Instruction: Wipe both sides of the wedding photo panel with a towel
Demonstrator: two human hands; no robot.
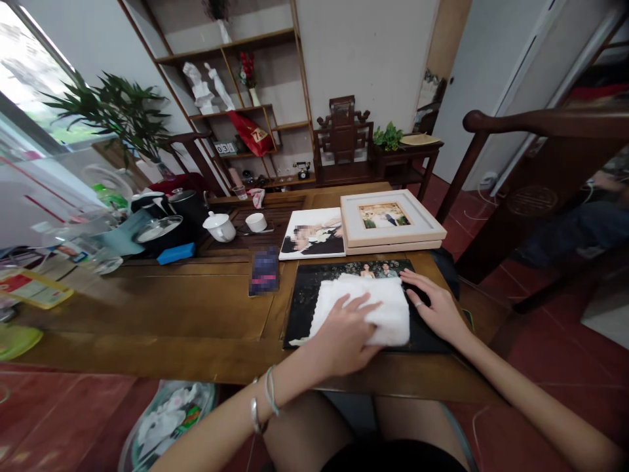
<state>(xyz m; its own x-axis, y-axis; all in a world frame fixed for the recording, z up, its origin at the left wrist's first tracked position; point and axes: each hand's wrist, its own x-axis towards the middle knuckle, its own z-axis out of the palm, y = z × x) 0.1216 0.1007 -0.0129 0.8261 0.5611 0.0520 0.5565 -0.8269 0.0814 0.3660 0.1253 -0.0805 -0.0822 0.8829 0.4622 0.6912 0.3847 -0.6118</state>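
White cloth (pixel 393 318) lies over the dark photo panel (pixel 301 301) on the counter (pixel 187 314). The left hand (pixel 346 334) rests on the cloth, grip spread; the right hand (pixel 436 305), grip also spread, lies at the panel's right side, seemingly touching it.

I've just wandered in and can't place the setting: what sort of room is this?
Probably a living or tea room in a home, though an office is possible: there are a white lidded pot, a carved wooden chair and display shelves holding ornaments.
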